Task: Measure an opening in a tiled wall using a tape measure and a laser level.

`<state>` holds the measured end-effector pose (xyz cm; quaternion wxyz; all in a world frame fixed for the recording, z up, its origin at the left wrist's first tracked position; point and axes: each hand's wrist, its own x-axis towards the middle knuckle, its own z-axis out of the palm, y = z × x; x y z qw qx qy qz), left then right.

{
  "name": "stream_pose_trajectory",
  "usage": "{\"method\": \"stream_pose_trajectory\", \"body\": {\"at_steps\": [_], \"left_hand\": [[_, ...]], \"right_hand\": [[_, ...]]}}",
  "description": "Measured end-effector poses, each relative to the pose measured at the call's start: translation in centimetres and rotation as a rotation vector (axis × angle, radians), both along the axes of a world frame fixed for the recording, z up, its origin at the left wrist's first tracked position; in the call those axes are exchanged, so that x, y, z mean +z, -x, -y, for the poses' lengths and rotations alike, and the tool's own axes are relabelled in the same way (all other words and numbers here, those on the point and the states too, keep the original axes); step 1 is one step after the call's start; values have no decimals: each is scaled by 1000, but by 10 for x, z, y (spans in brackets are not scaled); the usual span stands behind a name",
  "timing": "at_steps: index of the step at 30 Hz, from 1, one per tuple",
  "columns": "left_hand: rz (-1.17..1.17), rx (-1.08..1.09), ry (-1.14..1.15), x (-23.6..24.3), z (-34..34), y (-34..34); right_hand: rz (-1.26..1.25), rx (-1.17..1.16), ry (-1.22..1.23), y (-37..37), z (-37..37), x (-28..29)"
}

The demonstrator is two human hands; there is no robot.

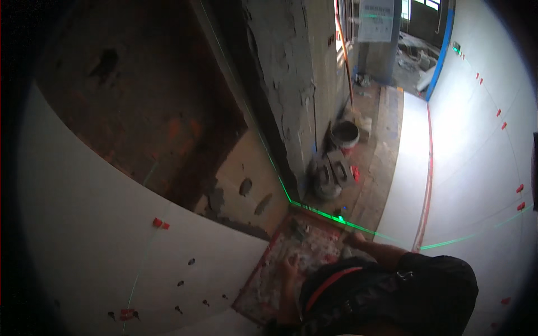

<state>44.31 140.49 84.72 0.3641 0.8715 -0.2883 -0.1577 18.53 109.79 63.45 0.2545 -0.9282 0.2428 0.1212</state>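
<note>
In dim light, my left hand [288,269] is low over a whitish, smeared floor patch [263,288] with red edges. Its fingers look apart, and I make out nothing in them. My right hand [354,239] reaches to the far right side of that patch, near a bright green laser line [314,210]. Its fingers are too dark and blurred to read. A small dark grey lump [300,228] sits at the patch's far end, its kind unclear. My black shirt [392,297] covers part of the lower view.
Large white panels with red clips [161,224] stand left and right [476,140]. Beyond the laser line are a bucket [344,133], grey blocks [339,167] and a long orange pole [345,61]. A rough grey wall edge [286,84] rises mid-view. Rubble [414,61] lies farther back.
</note>
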Motion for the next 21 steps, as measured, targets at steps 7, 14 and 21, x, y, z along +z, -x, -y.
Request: {"method": "stream_pose_trajectory", "body": {"at_steps": [7,14,21], "left_hand": [[-254,12,-31,12,19,48],[-83,85,22,-13,47,20],[-103,163,-153,-29,25,57]], "right_hand": [[185,-233,-146,13,18,29],[-115,-310,-199,34,25,48],[284,-242,-1,44,8,33]]}}
